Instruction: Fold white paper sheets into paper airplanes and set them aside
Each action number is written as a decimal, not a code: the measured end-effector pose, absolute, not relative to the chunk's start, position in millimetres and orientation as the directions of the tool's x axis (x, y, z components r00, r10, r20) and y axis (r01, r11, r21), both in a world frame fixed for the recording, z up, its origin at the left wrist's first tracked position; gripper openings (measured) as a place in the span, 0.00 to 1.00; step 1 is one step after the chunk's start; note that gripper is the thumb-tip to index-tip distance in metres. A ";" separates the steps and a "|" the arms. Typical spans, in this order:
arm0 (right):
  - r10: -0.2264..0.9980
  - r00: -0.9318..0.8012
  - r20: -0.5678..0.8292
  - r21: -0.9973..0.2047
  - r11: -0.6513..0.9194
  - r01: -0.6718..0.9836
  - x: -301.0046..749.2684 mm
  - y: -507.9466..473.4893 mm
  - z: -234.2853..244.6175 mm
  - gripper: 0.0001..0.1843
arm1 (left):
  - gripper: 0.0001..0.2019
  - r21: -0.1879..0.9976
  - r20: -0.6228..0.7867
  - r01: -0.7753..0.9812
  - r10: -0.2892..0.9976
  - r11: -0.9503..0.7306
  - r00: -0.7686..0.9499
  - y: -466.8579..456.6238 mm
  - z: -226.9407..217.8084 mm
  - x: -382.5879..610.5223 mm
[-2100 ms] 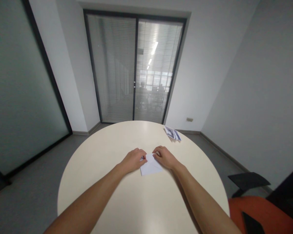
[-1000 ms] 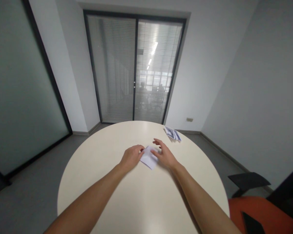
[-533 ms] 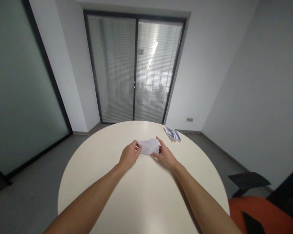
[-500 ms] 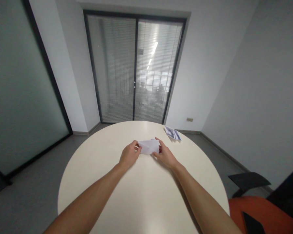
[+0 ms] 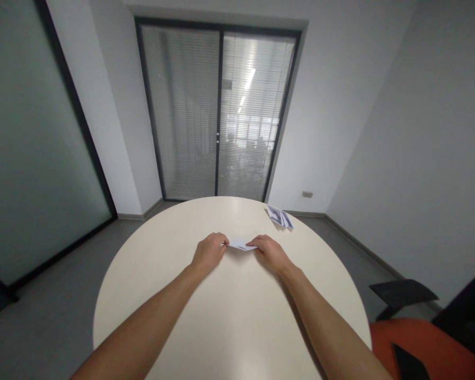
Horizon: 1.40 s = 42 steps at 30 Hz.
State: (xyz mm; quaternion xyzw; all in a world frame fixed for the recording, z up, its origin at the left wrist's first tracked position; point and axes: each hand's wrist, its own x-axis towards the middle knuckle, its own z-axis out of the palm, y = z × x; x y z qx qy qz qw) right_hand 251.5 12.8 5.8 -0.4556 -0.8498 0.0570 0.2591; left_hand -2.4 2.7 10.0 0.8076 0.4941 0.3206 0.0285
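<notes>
A small folded white paper [image 5: 238, 245] spans the gap between my two hands, just above the round cream table [image 5: 221, 311]. My left hand [image 5: 211, 250] pinches its left end between thumb and fingers. At the other end, my right hand [image 5: 272, 253] grips the paper with its fingers on top. The sheet is tilted nearly edge-on to me, so little of its face shows. Beyond my right hand, a creased paper with blue-grey printing [image 5: 279, 217] lies near the table's far right edge.
An orange chair [image 5: 423, 348] with black armrests stands at the right of the table. Behind the table is a dark-framed glass door [image 5: 221, 116] with blinds. A frosted glass panel [image 5: 35, 148] is on the left, and a wall socket [image 5: 307, 194] sits low at the back.
The folded paper has tipped from showing its broad face to lying nearly edge-on. Both hands have turned with it, the right fingers now over its top. The printed paper has stayed put.
</notes>
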 end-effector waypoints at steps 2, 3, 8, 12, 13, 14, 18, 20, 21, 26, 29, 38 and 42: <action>0.807 -0.453 0.379 -0.326 0.575 0.751 251.6 12.6 4.8 0.25 | 0.10 0.325 0.469 0.792 0.815 -0.517 0.340 3.2 8.8 -2.7; 0.808 -0.457 0.373 -0.325 0.575 0.751 251.5 12.4 4.4 0.25 | 0.10 0.308 0.463 0.794 0.812 -0.524 0.356 3.5 8.0 -2.9; 0.810 -0.469 0.351 -0.315 0.574 0.756 249.5 10.6 4.1 0.24 | 0.10 0.265 0.396 0.810 0.825 -0.523 0.403 4.7 4.3 -4.0; 0.816 -0.446 0.368 -0.342 0.564 0.751 248.0 9.4 5.7 0.25 | 0.09 0.261 0.340 0.830 0.851 -0.493 0.399 3.0 5.2 -4.6; 0.813 -0.448 0.372 -0.345 0.569 0.747 247.8 9.5 6.0 0.24 | 0.09 0.256 0.332 0.834 0.855 -0.488 0.398 2.3 5.8 -4.3; 0.807 -0.457 0.374 -0.343 0.579 0.740 247.6 9.7 6.2 0.23 | 0.09 0.250 0.327 0.838 0.857 -0.485 0.398 1.5 6.5 -3.8; 0.778 -0.507 0.371 -0.322 0.620 0.716 246.4 10.0 7.7 0.18 | 0.10 0.233 0.329 0.834 0.848 -0.500 0.416 -0.3 7.8 -1.4; 0.781 -0.512 0.357 -0.323 0.617 0.717 245.3 9.0 9.8 0.16 | 0.11 0.235 0.331 0.829 0.844 -0.507 0.422 -0.3 7.7 -0.7; 0.785 -0.513 0.348 -0.325 0.614 0.719 244.7 8.3 11.1 0.15 | 0.12 0.237 0.332 0.829 0.844 -0.507 0.421 -0.2 7.7 -0.6; 0.816 -0.491 0.305 -0.322 0.573 0.753 243.1 5.3 15.9 0.12 | 0.14 0.243 0.327 0.838 0.854 -0.489 0.404 -0.4 10.0 -0.8; 0.839 -0.454 0.300 -0.317 0.537 0.782 243.4 5.2 15.3 0.14 | 0.14 0.265 0.322 0.841 0.866 -0.471 0.384 -1.4 12.5 -0.6; 0.878 -0.377 0.296 -0.372 0.470 0.801 241.7 4.5 14.1 0.15 | 0.12 0.294 0.315 0.861 0.892 -0.415 0.323 0.5 11.1 1.3; 0.878 -0.376 0.296 -0.412 0.472 0.779 240.6 5.6 11.6 0.16 | 0.10 0.314 0.311 0.861 0.900 -0.400 0.304 0.4 8.9 3.1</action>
